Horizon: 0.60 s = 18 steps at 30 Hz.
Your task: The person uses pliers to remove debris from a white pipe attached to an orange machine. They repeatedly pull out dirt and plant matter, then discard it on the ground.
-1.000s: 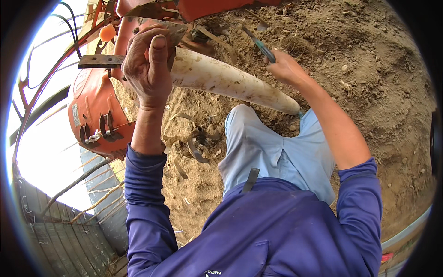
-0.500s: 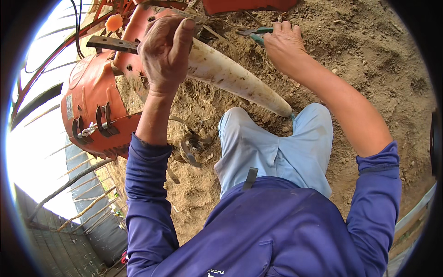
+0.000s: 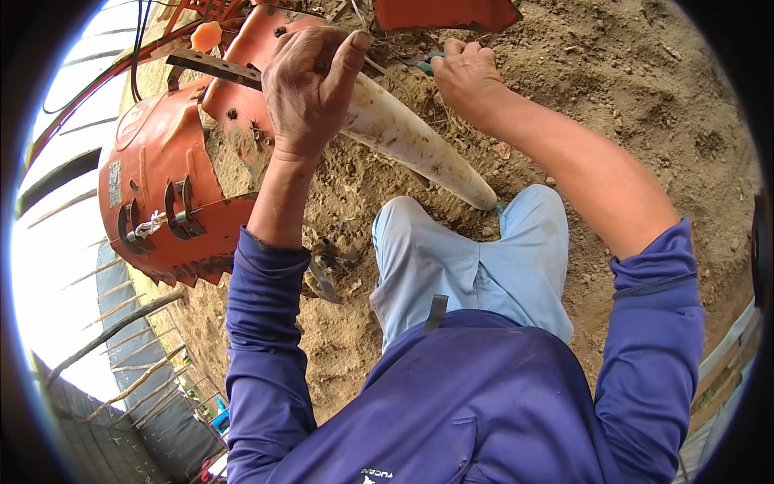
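Note:
My left hand (image 3: 313,90) is closed around a flat, dark metal bar (image 3: 211,66) with holes, which sticks out to the left; the fingertips are hidden. Just past this hand, a dirty white pipe (image 3: 419,139) slants down toward my knees. In my right hand (image 3: 469,79) are green-handled pliers (image 3: 426,66), mostly covered by the fingers. That hand is right of the pipe's upper part, low over soil and dry stalks. An orange machine (image 3: 161,173) with a curved, jagged-edged guard stands beyond my left hand.
Loose brown soil (image 3: 613,105) spreads around my knees. Another orange metal part (image 3: 443,12) hangs at the top edge. Curved metal blades (image 3: 321,278) lie beside my left forearm. Black cables (image 3: 139,48) run at upper left, and a stick fence (image 3: 133,323) stands at lower left.
My right hand has moved left, closer to the pipe, and the pliers' jaws have gone from plain view. The left hand keeps its grip, while the view has shifted slightly.

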Each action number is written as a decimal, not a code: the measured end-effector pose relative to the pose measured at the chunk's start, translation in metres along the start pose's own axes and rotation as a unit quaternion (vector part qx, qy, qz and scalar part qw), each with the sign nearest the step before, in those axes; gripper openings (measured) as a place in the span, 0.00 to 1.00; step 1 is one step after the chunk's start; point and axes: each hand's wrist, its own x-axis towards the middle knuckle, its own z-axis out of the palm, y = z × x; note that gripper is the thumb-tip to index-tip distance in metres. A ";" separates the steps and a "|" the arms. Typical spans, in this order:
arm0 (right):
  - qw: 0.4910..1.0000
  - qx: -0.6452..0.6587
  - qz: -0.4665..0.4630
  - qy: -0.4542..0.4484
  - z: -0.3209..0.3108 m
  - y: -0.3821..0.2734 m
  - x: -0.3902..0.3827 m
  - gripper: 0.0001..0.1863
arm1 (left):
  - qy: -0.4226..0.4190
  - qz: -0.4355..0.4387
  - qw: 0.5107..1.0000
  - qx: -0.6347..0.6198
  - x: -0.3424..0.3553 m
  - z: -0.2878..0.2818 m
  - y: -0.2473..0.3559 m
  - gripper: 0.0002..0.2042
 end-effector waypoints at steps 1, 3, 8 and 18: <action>1.000 0.003 -0.006 0.007 0.001 -0.001 0.001 0.12 | 0.000 -0.005 1.000 0.006 0.000 0.000 0.001 0.18; 1.000 0.005 -0.005 -0.009 0.003 -0.001 0.002 0.13 | 0.000 -0.008 1.000 0.004 -0.001 0.000 0.001 0.18; 0.984 0.151 0.013 -0.093 0.018 0.004 0.000 0.14 | 0.001 0.000 1.000 -0.019 0.000 0.001 0.001 0.17; 0.970 0.223 0.036 -0.086 0.057 0.010 -0.021 0.14 | -0.011 -0.013 1.000 -0.001 0.000 -0.002 0.005 0.16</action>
